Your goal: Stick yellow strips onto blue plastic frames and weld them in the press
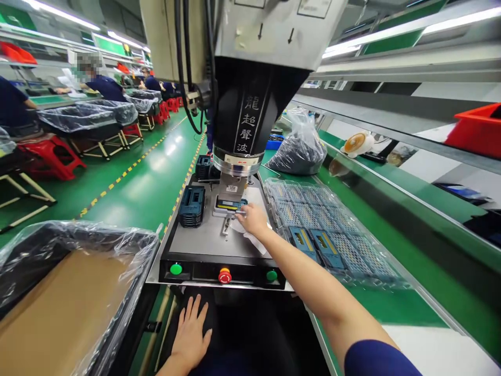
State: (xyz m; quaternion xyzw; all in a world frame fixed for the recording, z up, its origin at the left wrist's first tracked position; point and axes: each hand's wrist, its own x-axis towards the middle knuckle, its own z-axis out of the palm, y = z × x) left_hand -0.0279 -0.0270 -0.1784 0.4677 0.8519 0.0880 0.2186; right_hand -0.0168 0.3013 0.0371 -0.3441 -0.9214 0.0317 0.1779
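Observation:
My right hand reaches to the front of a small fixture on the press bed, its fingers closed on the lever of a metal toggle clamp. In the fixture lies a dark plastic housing with a yellow strip, right under the welding horn of the ultrasonic machine. A white cloth or paper lies under my right hand. Below the machine's front panel, my left hand is open, fingers spread, over dark clothing at my lap; it holds nothing.
Stacked blue-black housings stand left on the bed. Green buttons and a red emergency stop line the front. A clear blister tray holding two housings lies right. A plastic-lined bin stands left. People work farther back.

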